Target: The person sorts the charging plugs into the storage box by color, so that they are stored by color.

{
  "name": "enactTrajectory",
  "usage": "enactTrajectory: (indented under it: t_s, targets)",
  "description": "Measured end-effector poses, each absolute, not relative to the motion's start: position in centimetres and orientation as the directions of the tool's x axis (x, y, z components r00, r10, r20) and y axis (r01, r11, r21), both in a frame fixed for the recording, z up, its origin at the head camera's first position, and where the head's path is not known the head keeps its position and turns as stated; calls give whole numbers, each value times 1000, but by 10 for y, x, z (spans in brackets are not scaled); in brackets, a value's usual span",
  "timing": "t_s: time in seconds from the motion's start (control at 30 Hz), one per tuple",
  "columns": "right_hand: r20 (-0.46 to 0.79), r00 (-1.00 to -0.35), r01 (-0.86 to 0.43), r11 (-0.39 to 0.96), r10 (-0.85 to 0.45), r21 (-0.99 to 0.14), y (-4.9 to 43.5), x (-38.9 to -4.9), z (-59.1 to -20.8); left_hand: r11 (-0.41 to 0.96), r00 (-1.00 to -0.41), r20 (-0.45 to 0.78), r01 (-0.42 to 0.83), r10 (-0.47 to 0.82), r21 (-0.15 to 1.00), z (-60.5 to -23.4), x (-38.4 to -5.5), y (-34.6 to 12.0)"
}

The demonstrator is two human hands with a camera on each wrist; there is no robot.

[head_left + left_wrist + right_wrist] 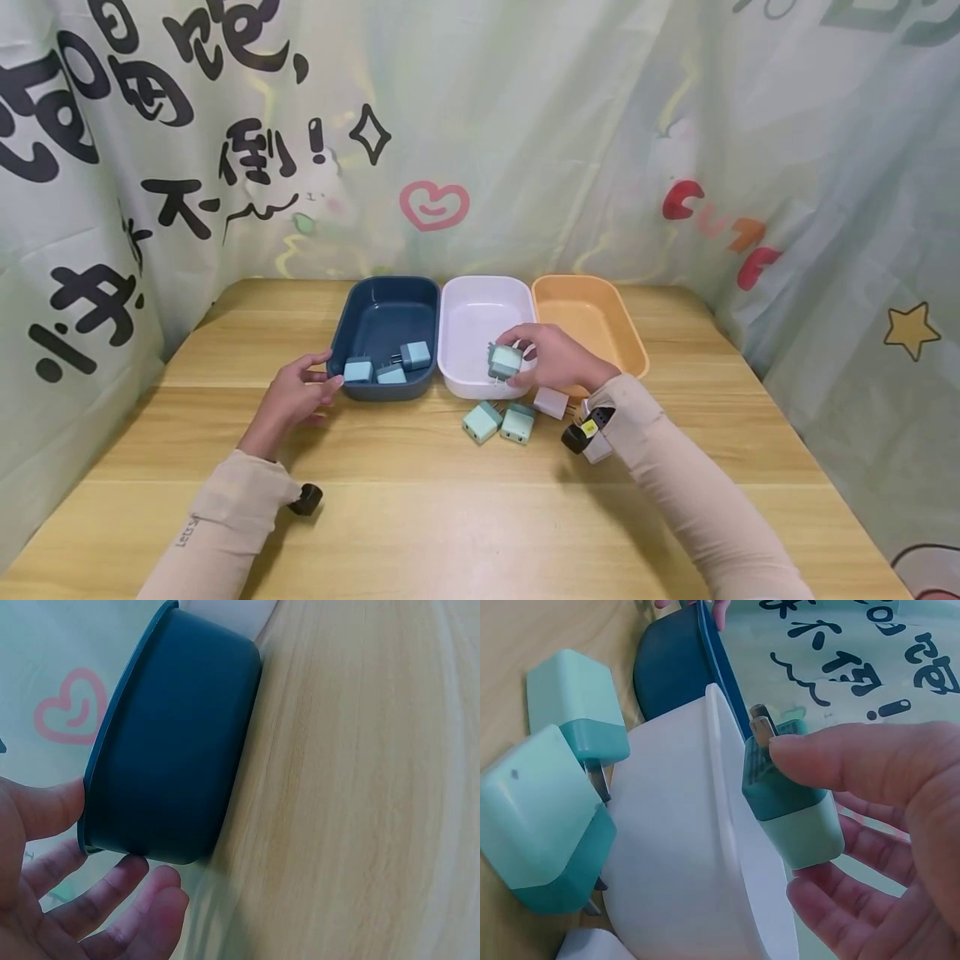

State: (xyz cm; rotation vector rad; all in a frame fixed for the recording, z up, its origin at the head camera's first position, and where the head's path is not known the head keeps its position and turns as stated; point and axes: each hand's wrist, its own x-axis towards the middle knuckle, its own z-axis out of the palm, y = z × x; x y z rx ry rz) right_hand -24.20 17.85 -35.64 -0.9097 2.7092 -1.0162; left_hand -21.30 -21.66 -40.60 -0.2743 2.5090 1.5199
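Observation:
My right hand (558,357) pinches a green plug-in charger (505,362) between thumb and fingers, above the white bin (476,312). Its metal prongs show beside the thumb in the right wrist view. At the near left corner of the dark blue bin (386,304), my left hand (294,398) holds the rim with thumb and index finger, the other fingers loosely bent. Inside that bin lie several blue chargers (415,356). Two more green chargers (482,422) sit on the table in front of the white bin.
An orange bin (581,304) stands against the white bin's right side. White chargers (551,403) lie in front of it, partly hidden by the right wrist and its camera (587,429). A printed curtain (525,167) hangs behind the wooden table (420,517).

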Motion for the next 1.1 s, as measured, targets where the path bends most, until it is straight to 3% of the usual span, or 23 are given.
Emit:
enactTrajectory:
  t_s: [1.1]
  targets:
    - [54,-832,-464,638,-553,-614,156,-291,-364,459,-962,-266,-264,-62,848,-406,-213,-217]
